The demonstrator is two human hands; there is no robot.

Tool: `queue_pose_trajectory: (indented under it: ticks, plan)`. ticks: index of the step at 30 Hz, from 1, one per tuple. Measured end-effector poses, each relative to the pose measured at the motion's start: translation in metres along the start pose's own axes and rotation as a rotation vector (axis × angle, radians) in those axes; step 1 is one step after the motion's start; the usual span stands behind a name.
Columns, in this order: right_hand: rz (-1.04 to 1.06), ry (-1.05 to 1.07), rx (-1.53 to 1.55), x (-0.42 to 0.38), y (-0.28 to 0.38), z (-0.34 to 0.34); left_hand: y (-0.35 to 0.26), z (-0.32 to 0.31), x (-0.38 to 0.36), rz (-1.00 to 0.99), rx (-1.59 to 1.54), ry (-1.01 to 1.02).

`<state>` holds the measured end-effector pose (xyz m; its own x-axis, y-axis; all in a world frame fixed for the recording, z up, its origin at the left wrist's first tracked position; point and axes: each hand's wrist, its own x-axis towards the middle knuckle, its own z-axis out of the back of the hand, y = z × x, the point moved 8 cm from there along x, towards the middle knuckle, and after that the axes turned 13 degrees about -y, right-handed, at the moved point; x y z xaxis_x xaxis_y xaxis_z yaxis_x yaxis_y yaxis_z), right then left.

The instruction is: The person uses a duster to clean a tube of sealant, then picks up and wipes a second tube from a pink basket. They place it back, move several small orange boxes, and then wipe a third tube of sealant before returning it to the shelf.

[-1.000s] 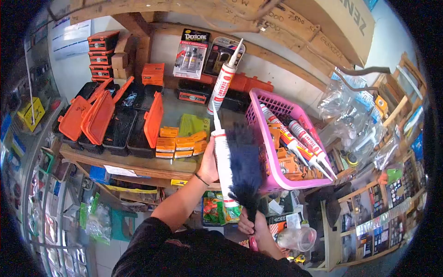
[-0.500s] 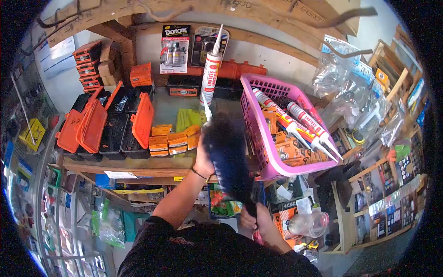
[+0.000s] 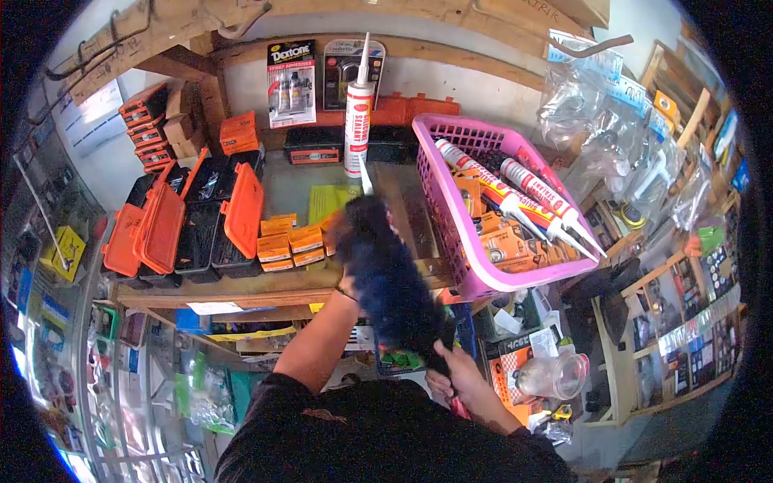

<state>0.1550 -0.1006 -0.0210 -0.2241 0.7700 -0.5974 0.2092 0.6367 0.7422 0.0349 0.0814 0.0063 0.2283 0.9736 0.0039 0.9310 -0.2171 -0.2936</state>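
My right hand (image 3: 465, 378) is wrapped around the handle of a dark blue-black duster (image 3: 390, 278), whose blurred head slants up and left across the middle of the view. Behind it is my left hand (image 3: 346, 283), with only the wrist side showing and its fingers covered. A white nozzle (image 3: 366, 175) sticks out above the duster, in line with my left hand; the body of this sealant tube is hidden behind the duster head. Just beyond stands another silicone sealant tube (image 3: 357, 129), upright on the shelf. Small orange boxes (image 3: 291, 244) lie stacked left of the duster.
A pink basket (image 3: 475, 270) holding sealant tubes and packets sits at the right. Black cases with orange lids (image 3: 243, 211) stand open at the left. Hooks (image 3: 588, 47) jut from the beam overhead. A clear jar (image 3: 555, 376) stands below, right of my right hand.
The duster has swung to a steeper left slant, its lower end moving right with my right hand. My left hand is now more covered by it. The camera view has shifted slightly.
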Motion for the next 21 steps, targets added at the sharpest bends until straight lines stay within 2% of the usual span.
queue_pose_trajectory:
  ticks: [2, 4, 6, 7, 8, 9, 10, 12, 14, 16, 17, 18, 20, 21]
  plan:
    - [0.002, 0.076, 0.254, 0.009, 0.001, 0.005, 0.005, -0.005, -0.005, 0.114, -0.012, 0.007]
    - [-0.01, 0.048, 0.143, 0.003, -0.008, 0.002, 0.006, -0.008, 0.002, 0.122, -0.068, 0.093]
    - [-0.024, 0.002, -0.072, -0.005, -0.014, -0.005, 0.015, -0.024, 0.0, 0.382, -0.262, 0.518]
    - [-0.027, 0.005, -0.044, -0.008, -0.01, -0.007, 0.019, -0.021, 0.0, 0.395, -0.258, 0.521]
    - [-0.022, 0.0, -0.033, -0.007, -0.011, 0.0, 0.018, -0.012, 0.004, 0.276, -0.282, 0.309]
    - [0.006, 0.071, 0.122, -0.003, -0.009, 0.006, 0.01, -0.004, 0.004, 0.151, -0.297, 0.097]
    - [0.033, 0.153, 0.278, 0.001, -0.005, 0.003, 0.007, -0.001, -0.001, 0.137, 0.005, -0.03]
    - [-0.025, 0.123, 0.344, -0.01, 0.0, -0.011, 0.007, 0.009, 0.005, 0.179, -0.142, -0.035]
    - [-0.03, 0.058, -0.033, -0.012, -0.016, -0.007, 0.005, -0.011, -0.01, 0.163, -0.07, 0.231]
    - [-0.023, -0.167, -0.02, -0.016, -0.001, 0.002, 0.016, -0.019, -0.011, 0.358, -0.25, 0.461]
    - [0.006, -0.039, 0.138, -0.009, -0.003, 0.003, 0.004, 0.03, 0.014, -0.028, 0.075, -0.016]
    - [0.036, 0.089, 0.291, -0.005, 0.001, 0.002, 0.008, -0.016, -0.003, 0.226, -0.122, 0.052]
    - [0.041, 0.065, 0.297, -0.009, 0.001, -0.003, 0.006, -0.03, -0.012, 0.297, -0.302, 0.382]
    - [-0.034, -0.041, 0.157, -0.014, -0.005, -0.004, 0.009, -0.001, 0.005, 0.181, -0.167, 0.169]
